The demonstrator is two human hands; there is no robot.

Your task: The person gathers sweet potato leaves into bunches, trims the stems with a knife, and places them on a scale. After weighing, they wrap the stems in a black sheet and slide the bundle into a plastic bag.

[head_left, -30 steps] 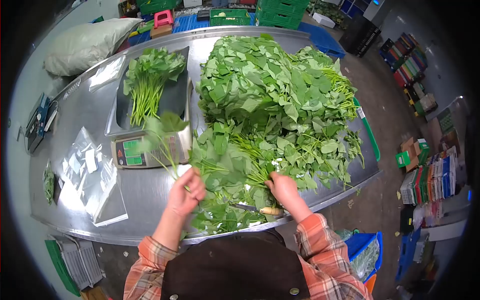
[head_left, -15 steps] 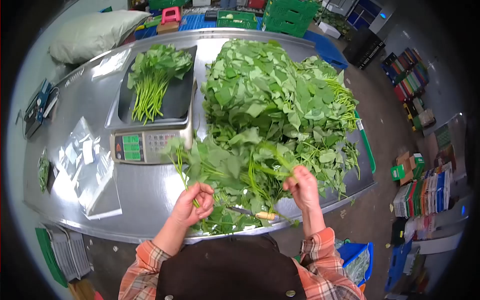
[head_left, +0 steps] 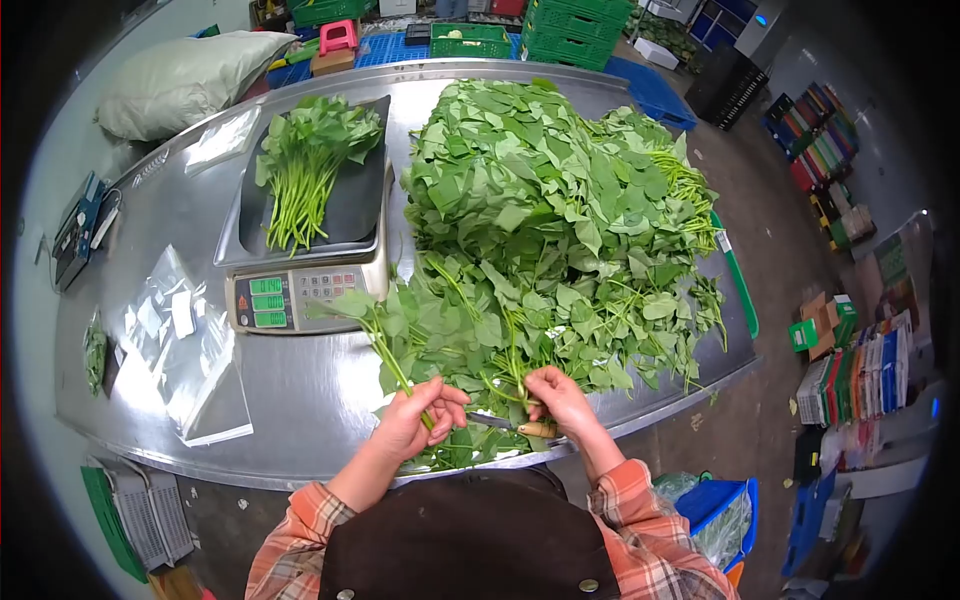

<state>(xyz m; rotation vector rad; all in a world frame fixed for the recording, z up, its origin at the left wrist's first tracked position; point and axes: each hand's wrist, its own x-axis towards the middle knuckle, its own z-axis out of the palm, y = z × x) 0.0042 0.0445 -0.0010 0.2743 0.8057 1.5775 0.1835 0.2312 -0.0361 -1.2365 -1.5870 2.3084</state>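
Note:
My left hand grips a small bunch of leafy green stems by their lower ends, leaves pointing up and left toward the scale. My right hand pinches other green stems at the near edge of the big heap of greens. Both hands are close together at the table's front edge. A knife with a pale wooden handle lies just under my right hand. A bunch of greens lies on the dark tray of the digital scale.
Clear plastic bags lie left on the steel table. A filled grey sack sits at the far left corner. Green crates stand behind the table. A blue bin and boxes stand on the floor to the right.
My right hand dropped from a raised position with stems down to the heap's near edge. My left hand moved right with its bunch, coming close to the right hand.

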